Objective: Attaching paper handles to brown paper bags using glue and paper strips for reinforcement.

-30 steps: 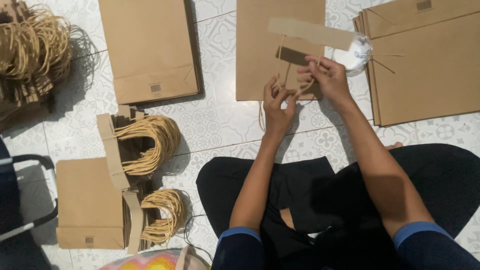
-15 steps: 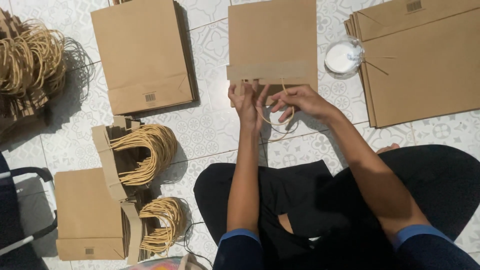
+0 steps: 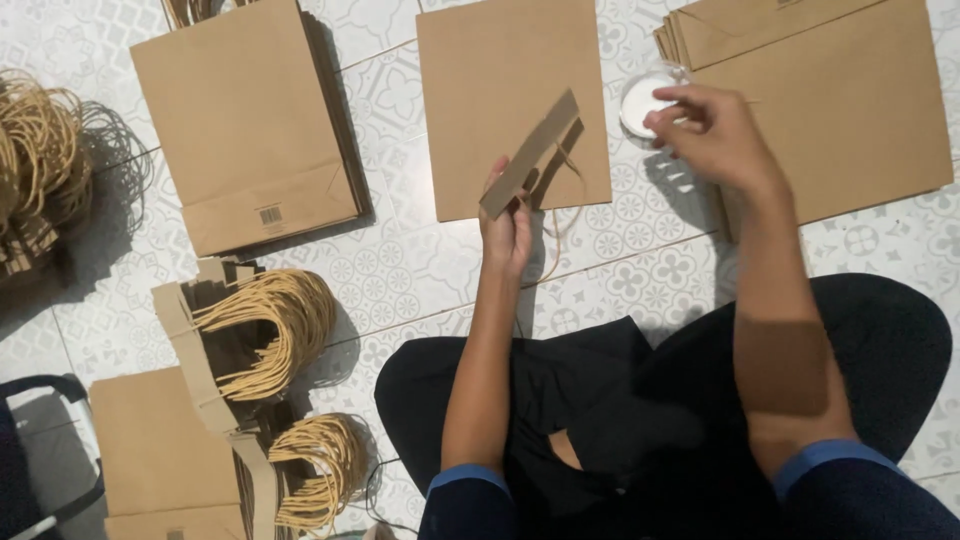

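Left hand gripping cardboard strip, right hand over glue dish

Only one view, from a camera on the head, looking almost straight down at the tiled floor. Quite near, within arm's reach: crossed legs at the bottom edge, left hand and right hand near the middle.

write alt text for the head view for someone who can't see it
Seen from above, a seated person's left hand holds up a brown paper strip with a cord handle, while the right hand reaches to a small white dish. Flat brown paper bags and bundles of cord handles lie on the tiled floor.
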